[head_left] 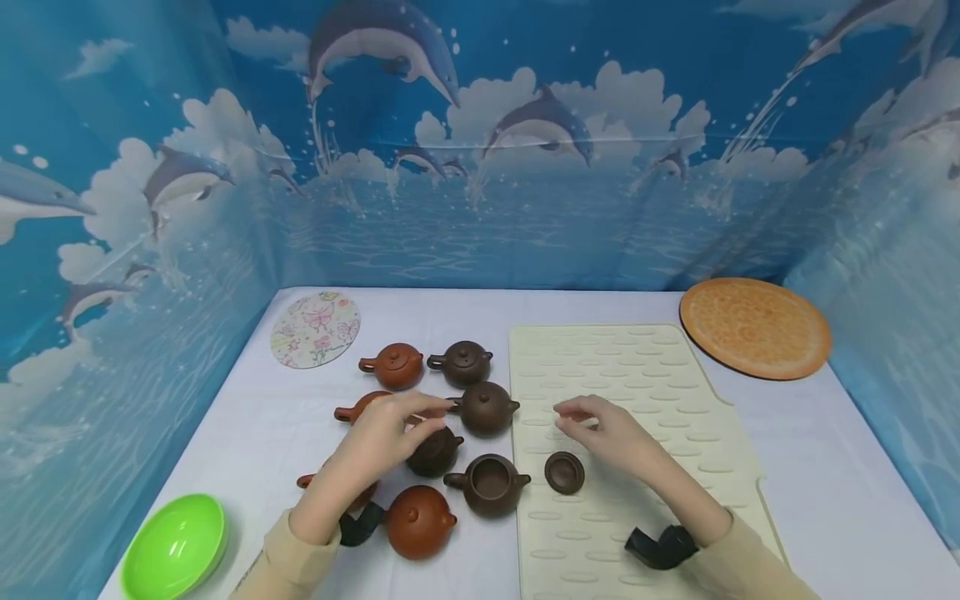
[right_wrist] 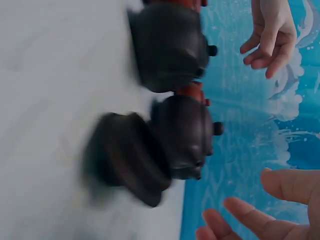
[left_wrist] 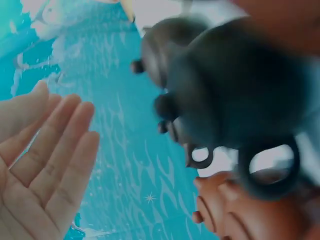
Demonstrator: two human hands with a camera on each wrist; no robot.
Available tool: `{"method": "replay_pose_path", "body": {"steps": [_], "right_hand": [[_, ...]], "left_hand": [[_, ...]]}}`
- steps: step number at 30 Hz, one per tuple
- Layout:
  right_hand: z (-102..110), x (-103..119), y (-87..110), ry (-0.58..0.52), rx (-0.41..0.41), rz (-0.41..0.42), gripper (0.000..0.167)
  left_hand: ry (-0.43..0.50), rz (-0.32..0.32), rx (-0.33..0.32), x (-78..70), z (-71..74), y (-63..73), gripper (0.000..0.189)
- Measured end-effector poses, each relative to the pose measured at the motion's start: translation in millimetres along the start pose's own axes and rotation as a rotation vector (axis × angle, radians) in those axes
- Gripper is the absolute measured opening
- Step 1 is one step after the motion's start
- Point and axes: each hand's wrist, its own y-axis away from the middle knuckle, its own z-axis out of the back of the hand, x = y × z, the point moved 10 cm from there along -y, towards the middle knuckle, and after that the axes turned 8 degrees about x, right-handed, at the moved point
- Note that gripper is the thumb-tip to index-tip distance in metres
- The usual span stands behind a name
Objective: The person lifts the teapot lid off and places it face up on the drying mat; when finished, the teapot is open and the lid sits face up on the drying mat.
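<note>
My left hand [head_left: 384,435] hovers over the teapots, fingers loosely bent and holding nothing; in the left wrist view its palm [left_wrist: 45,175] shows with fingers extended. Nearest its fingertips is a dark brown teapot [head_left: 486,410] with its lid on. Another dark teapot [head_left: 435,452] is partly covered by this hand. My right hand [head_left: 611,429] is held over the cream mat, empty, thumb and fingers apart. Just below it lies a small dark brown lid [head_left: 564,472] on the mat. Left of that lid stands a lidless dark teapot [head_left: 491,485], its round mouth showing.
Several reddish-brown teapots [head_left: 420,523] stand at left among the dark ones. A green bowl [head_left: 176,546] is at front left, a floral round mat [head_left: 315,329] at back left. The ridged cream mat [head_left: 705,467] lies at right, a round pizza-patterned board [head_left: 756,327] behind it.
</note>
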Motion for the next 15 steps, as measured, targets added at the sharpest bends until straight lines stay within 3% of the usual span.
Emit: {"method": "replay_pose_path", "body": {"steps": [2, 5, 10, 15], "right_hand": [[5, 17, -13.4, -0.02, 0.01, 0.059, 0.036], [6, 38, -35.1, -0.051, 0.043, 0.115, 0.032], [-9, 60, -65.1, -0.063, 0.099, 0.17, 0.027], [-26, 71, -81.2, -0.031, 0.132, 0.181, 0.028]], "left_hand": [[0.023, 0.025, -0.002, 3.5, 10.6, -12.4, 0.029], [0.048, 0.061, 0.025, 13.5, 14.3, -32.2, 0.029], [0.075, 0.131, 0.111, 35.6, -3.1, -57.2, 0.029], [0.09, 0.187, 0.184, 51.1, -21.0, -63.8, 0.027]]}}
